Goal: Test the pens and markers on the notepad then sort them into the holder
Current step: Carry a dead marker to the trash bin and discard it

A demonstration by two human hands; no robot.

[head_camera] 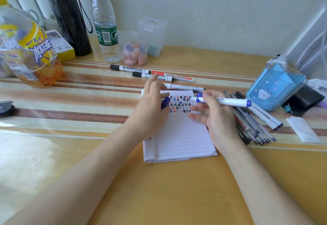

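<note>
While the right hand (219, 117) grips a blue whiteboard marker (230, 102) lying near-horizontal at frame centre, tip pointing left over the notepad (182, 136), the left hand (150, 108) pinches its blue cap (165, 102). Blue pen holder (272, 87) stands centre-right.

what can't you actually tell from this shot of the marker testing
- Head view: what is inside the holder; its tinted walls hide it.
- Head view: the top left of the notepad, covered by the left hand holding the blue cap.
- Head view: the print on the blue marker in the right hand; too small.
- Head view: the count in the pile of pens; they overlap behind the right hand.
</note>
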